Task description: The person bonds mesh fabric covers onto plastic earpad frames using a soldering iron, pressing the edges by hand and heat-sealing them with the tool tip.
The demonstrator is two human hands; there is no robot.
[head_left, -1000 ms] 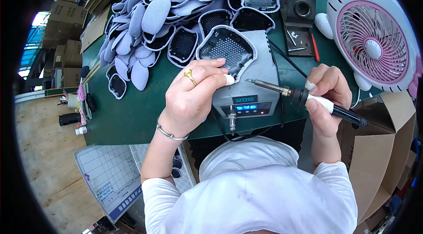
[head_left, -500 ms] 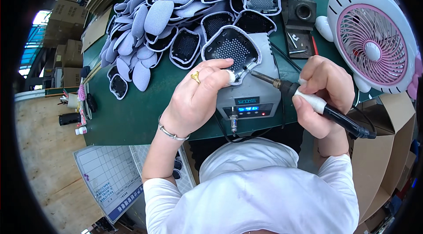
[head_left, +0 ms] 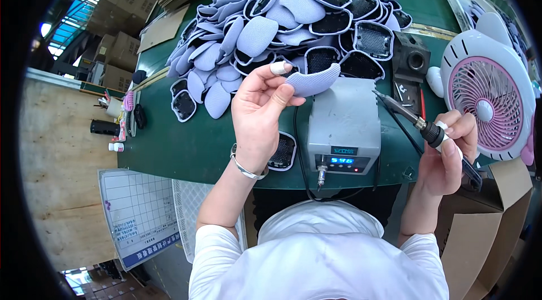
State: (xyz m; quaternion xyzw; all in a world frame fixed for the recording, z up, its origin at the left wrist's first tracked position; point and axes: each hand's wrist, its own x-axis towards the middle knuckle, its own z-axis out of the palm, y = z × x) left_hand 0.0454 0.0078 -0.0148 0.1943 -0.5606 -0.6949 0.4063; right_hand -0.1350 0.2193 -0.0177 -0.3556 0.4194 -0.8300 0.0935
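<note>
My left hand is holding a curved, pale purple mesh cloth piece. I pinch it at its left end, with my thumb on the near side. The piece is up in the air, tilted, and its cloth side faces me. It is just past the back of a grey metal box with little blue glowing numbers.

My right hand is wrapped around a black and white soldering iron with a thin metal tip. My thumb and fingers squeeze its handle. The tip points up and to the left, by the right edge of the grey box, and it is apart from the cloth piece. I can't tell if the tip touches the box.

A silver bangle is on my left wrist. Near it, one flat black piece with a pale rim lies on the green table. Behind my left hand is a big pile of purple and black pieces. A dark metal block with a round hole sits to the right of the pile. A white and pink fan stands past my right hand.
</note>
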